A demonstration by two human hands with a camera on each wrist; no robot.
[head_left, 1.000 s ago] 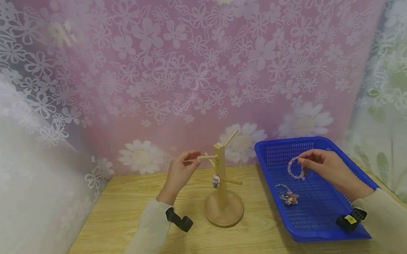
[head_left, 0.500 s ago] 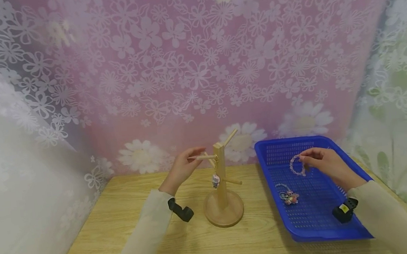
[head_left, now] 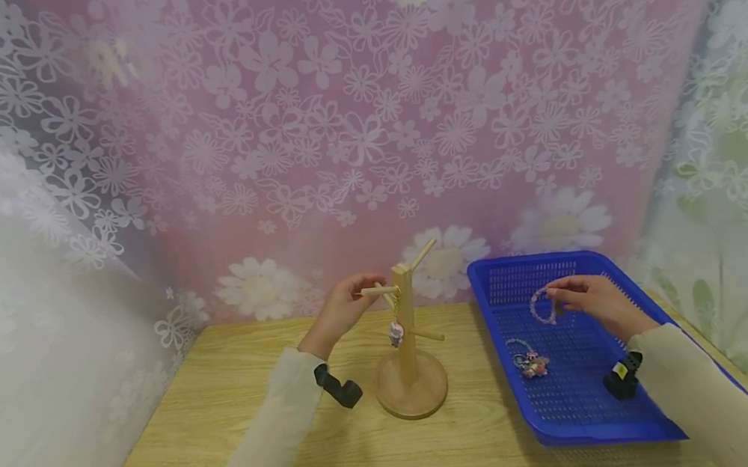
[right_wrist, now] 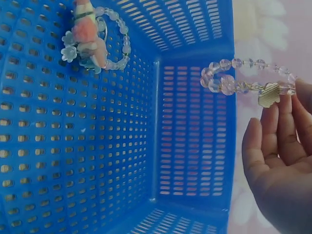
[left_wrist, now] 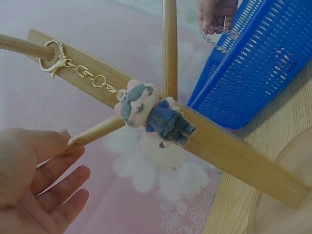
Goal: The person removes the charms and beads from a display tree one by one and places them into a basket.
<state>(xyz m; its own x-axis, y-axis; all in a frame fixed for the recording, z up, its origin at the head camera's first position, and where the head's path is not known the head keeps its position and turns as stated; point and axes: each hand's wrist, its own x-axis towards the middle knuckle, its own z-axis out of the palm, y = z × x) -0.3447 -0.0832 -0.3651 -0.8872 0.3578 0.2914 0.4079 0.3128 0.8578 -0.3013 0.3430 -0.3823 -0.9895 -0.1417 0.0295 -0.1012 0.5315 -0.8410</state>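
A wooden stand (head_left: 410,361) with several pegs rises from a round base on the table. Over one peg hangs a keychain (head_left: 395,334) with a gold clasp; its small figure (left_wrist: 158,116) wears blue and grey. My left hand (head_left: 340,313) pinches the tip of another peg (left_wrist: 97,132) between thumb and index finger, the other fingers spread loosely. Above the basket, my right hand (head_left: 600,303) holds a bracelet of clear pinkish beads (right_wrist: 227,85) by its edge. A flat gold-coloured charm (right_wrist: 269,95) dangles from it by the fingertips.
The blue plastic basket (head_left: 534,419) stands to the right of the stand. Inside lies a second beaded bracelet (head_left: 530,361) with colourful charms. A floral curtain (head_left: 353,153) closes off the back, with pale curtains at both sides.
My left hand has moved a little to the right, onto the peg behind. The right hand has shifted only slightly, still holding the bracelet over the basket.
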